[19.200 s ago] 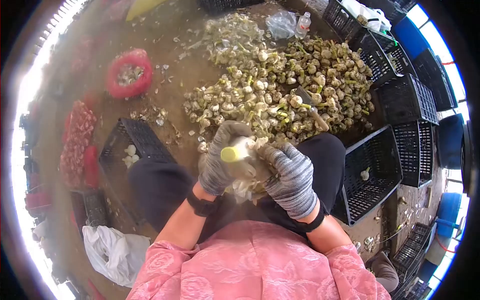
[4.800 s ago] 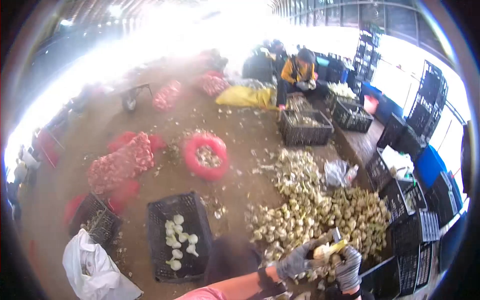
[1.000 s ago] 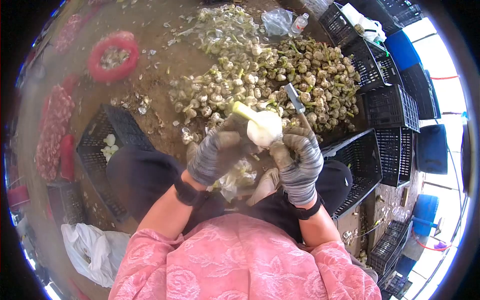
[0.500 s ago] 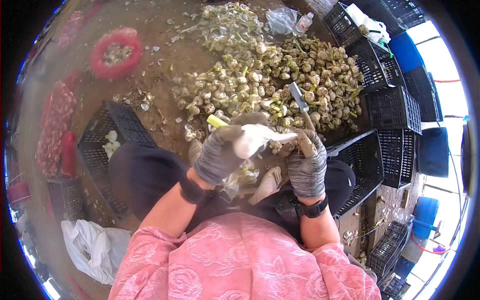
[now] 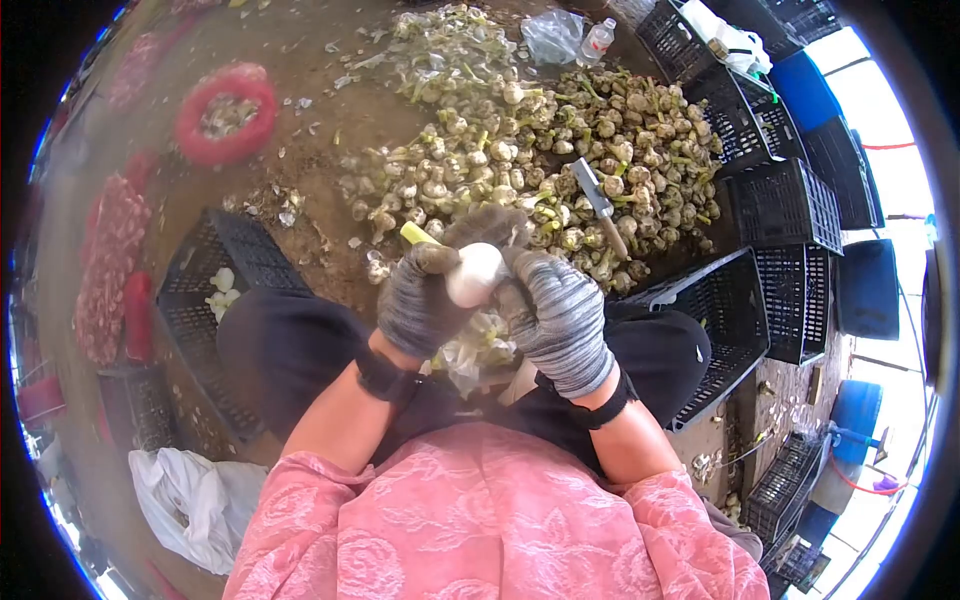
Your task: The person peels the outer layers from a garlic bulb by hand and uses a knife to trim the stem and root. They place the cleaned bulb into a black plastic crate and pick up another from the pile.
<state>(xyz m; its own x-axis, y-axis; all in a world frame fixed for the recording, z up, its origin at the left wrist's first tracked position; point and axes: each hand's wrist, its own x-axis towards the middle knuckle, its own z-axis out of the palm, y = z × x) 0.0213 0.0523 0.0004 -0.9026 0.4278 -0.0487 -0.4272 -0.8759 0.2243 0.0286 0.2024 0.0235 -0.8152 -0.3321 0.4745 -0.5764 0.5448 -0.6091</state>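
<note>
A white, peeled garlic bulb with a green stem end is held in front of my body. My left hand, in a grey striped glove, is wrapped round the bulb from the left. My right hand, gloved too, presses its closed fingers against the bulb's right side. Beyond my hands spreads a large pile of garlic bulbs, with a flat-bladed knife lying on it. Loose garlic skins lie below my hands.
A black crate with white bulbs stands left of my legs, another black crate to the right. More crates line the right. A red net ring, a white sack, a plastic bag and a bottle lie around.
My right hand has moved left onto the bulb. The white strip of skin that stretched between my hands no longer shows. My left hand still holds the bulb.
</note>
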